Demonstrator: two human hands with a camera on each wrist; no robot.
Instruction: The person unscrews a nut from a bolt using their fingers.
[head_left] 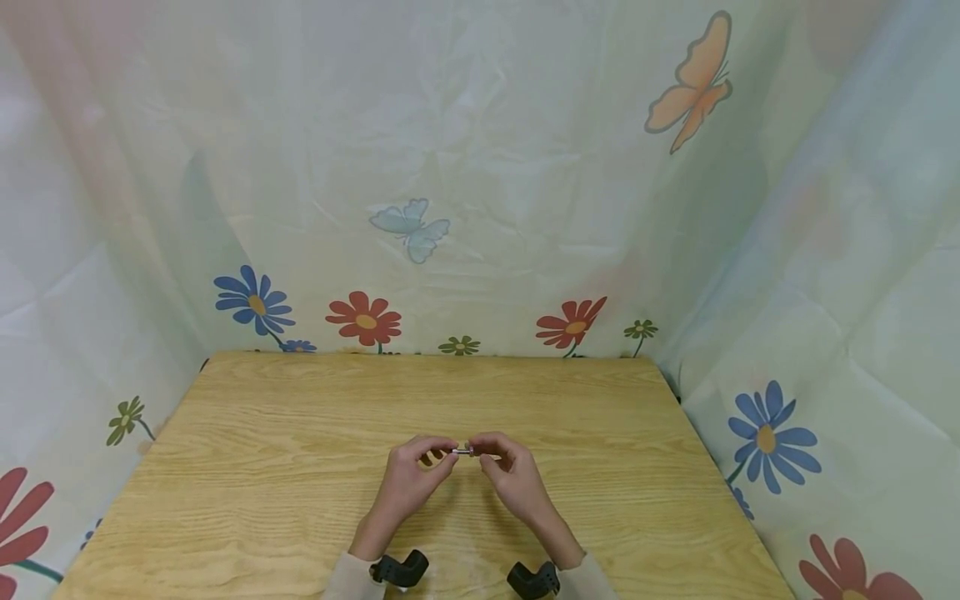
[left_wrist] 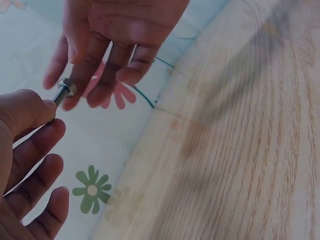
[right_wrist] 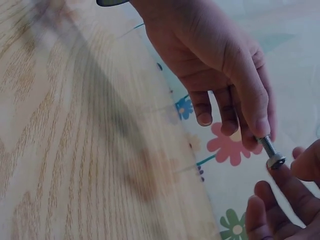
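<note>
The left hand (head_left: 406,483) pinches a metal bolt (right_wrist: 269,146) by its threaded shank, between thumb and index finger. The bolt lies between the hands, its wide end towards the right hand (head_left: 519,485), whose fingers are loosely spread; whether a fingertip touches it, I cannot tell. Below both hands is a wooden table (head_left: 262,475).

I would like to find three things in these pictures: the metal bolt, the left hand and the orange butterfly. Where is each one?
Metal bolt (right_wrist: 269,145): right wrist view, on its threaded shank.
Left hand (head_left: 408,479): head view, on its thumb side.
Orange butterfly (head_left: 697,87): head view, where its wings meet.
</note>
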